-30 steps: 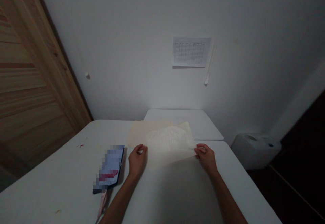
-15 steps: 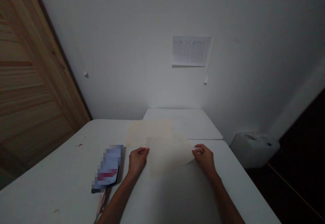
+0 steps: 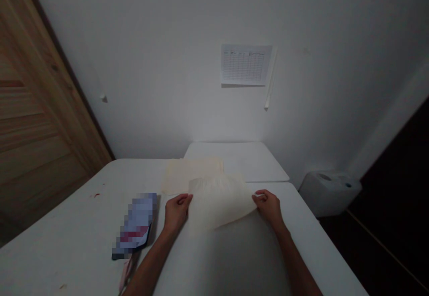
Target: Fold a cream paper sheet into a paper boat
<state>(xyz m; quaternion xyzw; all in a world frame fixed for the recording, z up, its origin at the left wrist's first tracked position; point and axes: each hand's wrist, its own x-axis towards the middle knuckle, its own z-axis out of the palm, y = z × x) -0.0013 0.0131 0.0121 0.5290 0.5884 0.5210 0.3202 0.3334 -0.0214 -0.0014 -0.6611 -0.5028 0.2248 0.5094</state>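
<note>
A thin cream-coloured sheet [image 3: 219,204], paper-like and slightly creased along its far edge, is stretched between my two hands over the white table. My left hand [image 3: 177,211] pinches its left edge between thumb and fingers. On the opposite side my right hand [image 3: 268,204] pinches the right edge, where the near border curves up off the table. Beyond it lies a second cream sheet or stack of sheets [image 3: 192,173], partly covered by the held one.
To the left of my left forearm is a phone-like object [image 3: 136,224], its face pixelated. The white table [image 3: 77,224] meets a second white tabletop [image 3: 237,159] by the wall. A printed chart [image 3: 246,65] hangs there. A white plastic container [image 3: 330,193] stands right; a wooden door [image 3: 40,121] left.
The held sheet's near right edge now bows upward more and its far edge looks more creased. Both hands keep their pinch. The whole view has shifted slightly.
</note>
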